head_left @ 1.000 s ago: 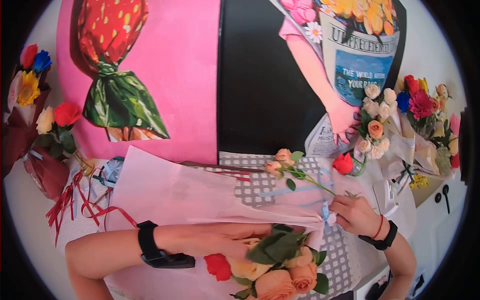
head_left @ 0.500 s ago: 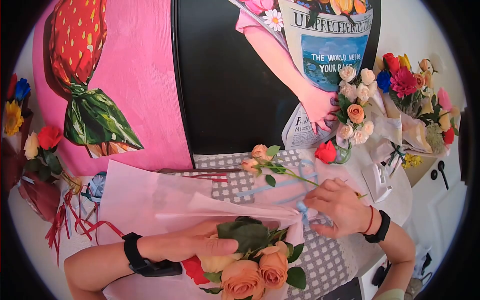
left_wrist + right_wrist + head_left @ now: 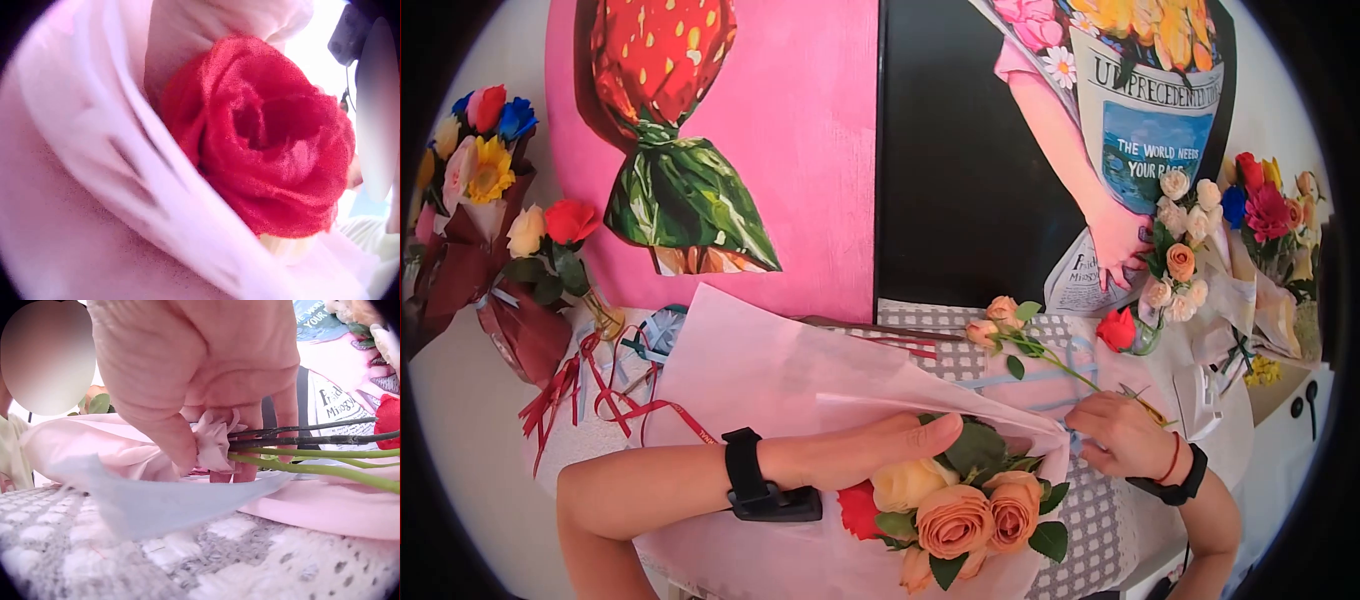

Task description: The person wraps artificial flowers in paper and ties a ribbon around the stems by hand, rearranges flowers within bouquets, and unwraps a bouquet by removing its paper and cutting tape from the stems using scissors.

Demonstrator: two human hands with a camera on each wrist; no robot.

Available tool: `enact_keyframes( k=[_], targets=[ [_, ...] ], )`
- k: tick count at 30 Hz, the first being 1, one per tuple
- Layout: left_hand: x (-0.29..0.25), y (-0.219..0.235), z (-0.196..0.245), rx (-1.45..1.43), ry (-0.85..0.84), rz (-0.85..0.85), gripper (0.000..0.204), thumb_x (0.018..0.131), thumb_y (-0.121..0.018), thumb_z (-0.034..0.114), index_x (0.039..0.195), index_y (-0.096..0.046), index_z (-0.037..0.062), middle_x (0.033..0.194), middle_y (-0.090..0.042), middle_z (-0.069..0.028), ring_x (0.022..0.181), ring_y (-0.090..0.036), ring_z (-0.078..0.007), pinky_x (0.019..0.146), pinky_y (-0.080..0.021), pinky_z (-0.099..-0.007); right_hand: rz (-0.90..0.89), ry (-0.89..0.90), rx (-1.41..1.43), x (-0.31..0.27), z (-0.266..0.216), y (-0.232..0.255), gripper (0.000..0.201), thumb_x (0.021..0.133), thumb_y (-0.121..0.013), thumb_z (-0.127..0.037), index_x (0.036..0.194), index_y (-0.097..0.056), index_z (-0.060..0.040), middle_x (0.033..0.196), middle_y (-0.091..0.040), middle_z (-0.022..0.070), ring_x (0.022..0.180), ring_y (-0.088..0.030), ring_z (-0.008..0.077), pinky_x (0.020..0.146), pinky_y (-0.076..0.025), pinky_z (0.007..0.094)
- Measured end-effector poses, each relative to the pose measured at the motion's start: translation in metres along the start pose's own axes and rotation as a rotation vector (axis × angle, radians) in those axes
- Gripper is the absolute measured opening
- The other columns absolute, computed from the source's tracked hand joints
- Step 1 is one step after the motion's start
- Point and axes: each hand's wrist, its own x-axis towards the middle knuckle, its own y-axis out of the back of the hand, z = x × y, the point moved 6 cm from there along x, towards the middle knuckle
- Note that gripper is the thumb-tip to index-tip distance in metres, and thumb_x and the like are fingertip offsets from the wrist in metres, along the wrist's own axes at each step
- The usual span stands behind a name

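Observation:
A bouquet of peach, cream and red roses (image 3: 955, 522) lies in pink wrapping paper (image 3: 750, 370), blooms toward the person. My left hand (image 3: 865, 452) lies along the paper behind the blooms, thumb stretched over the leaves; its fingers are mostly hidden. Close by it in the left wrist view is a red rose (image 3: 275, 134). With thumb and fingers, my right hand (image 3: 1122, 432) grips the bouquet's gathered paper neck (image 3: 212, 447). Green and dark stems (image 3: 331, 464) stick out beyond the neck, and a pale blue ribbon (image 3: 169, 503) hangs below it.
Loose peach roses (image 3: 1003, 312) lie behind the bouquet. Scissors (image 3: 1148, 402) and a white tape dispenser (image 3: 1198, 398) are at the right. Red ribbons (image 3: 590, 385) trail at the left. Vases and wrapped bouquets flank two paintings. A grey-white cloth (image 3: 1090, 530) covers the table.
The head view has swung left, then back right. My left hand, earlier partly behind the leaves, now shows its thumb stretched above them. My right hand stays at the bouquet's neck.

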Motion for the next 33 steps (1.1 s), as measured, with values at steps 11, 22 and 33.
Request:
enact_keyframes(
  k=[11, 22, 33],
  targets=[
    [0.000, 0.005, 0.007, 0.038, -0.079, -0.010, 0.077, 0.086, -0.037, 0.058, 0.132, -0.027, -0.0035, 0.133, -0.037, -0.0133, 0.120, -0.039, -0.0196, 0.099, -0.033, -0.0322, 0.001, -0.021, 0.021, -0.002, 0.002, -0.003, 0.031, 0.063, -0.063, -0.003, 0.093, -0.055, 0.0018, 0.081, -0.057, 0.0139, 0.078, -0.055, 0.0330, 0.073, -0.044, 0.0387],
    [-0.060, 0.018, 0.032, 0.320, -0.327, 0.708, 0.034, 0.089, -0.051, 0.026, 0.114, -0.045, 0.0032, 0.102, -0.053, -0.0039, 0.101, -0.047, -0.0099, 0.088, -0.037, -0.0264, -0.006, -0.100, 0.099, -0.008, 0.015, -0.009, 0.036, 0.071, -0.064, -0.009, 0.102, -0.051, 0.0042, 0.089, -0.053, 0.0186, 0.084, -0.051, 0.0360, 0.073, -0.043, 0.0393],
    [-0.071, -0.038, -0.002, 0.958, -0.242, 0.693, 0.020, 0.073, -0.066, 0.011, 0.092, -0.061, 0.0053, 0.078, -0.057, -0.0084, 0.068, -0.059, -0.0227, 0.059, -0.047, -0.0307, -0.089, -0.257, 0.295, -0.013, 0.018, -0.012, 0.038, 0.078, -0.062, -0.014, 0.109, -0.049, 0.0024, 0.091, -0.053, 0.0190, 0.082, -0.052, 0.0317, 0.070, -0.042, 0.0350]
  ],
)
